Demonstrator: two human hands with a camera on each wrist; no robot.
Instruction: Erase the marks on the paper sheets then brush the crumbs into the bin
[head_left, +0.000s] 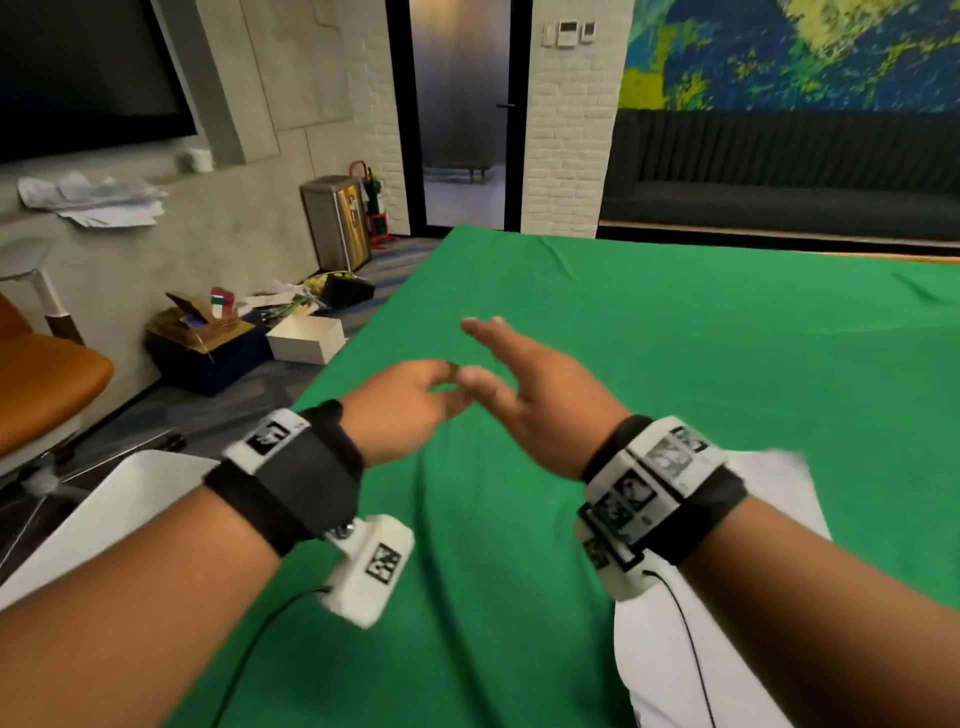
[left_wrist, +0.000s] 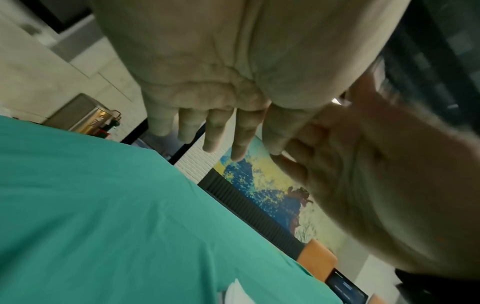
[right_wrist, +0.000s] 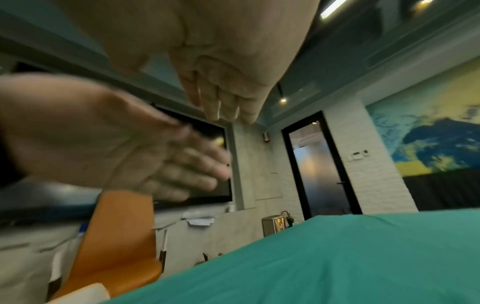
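Observation:
Both hands hover above the green cloth (head_left: 675, 364), close together and empty. My left hand (head_left: 410, 400) has relaxed fingers that reach toward the right palm; the left wrist view shows its fingers (left_wrist: 215, 127) nearly straight. My right hand (head_left: 524, 384) is flat with straight fingers and touches the left fingertips. The right wrist view shows the right fingers (right_wrist: 223, 98) straight and the blurred left hand (right_wrist: 130, 154) beside them. A white paper sheet (head_left: 774, 483) lies on the cloth under my right forearm. No eraser or crumbs can be seen.
A white container (head_left: 124, 499) stands off the table's left edge near my left forearm. An orange chair (head_left: 47, 384) is to the left. Boxes and clutter (head_left: 208, 332) lie on the floor, with a steel bin (head_left: 337, 223) by the wall.

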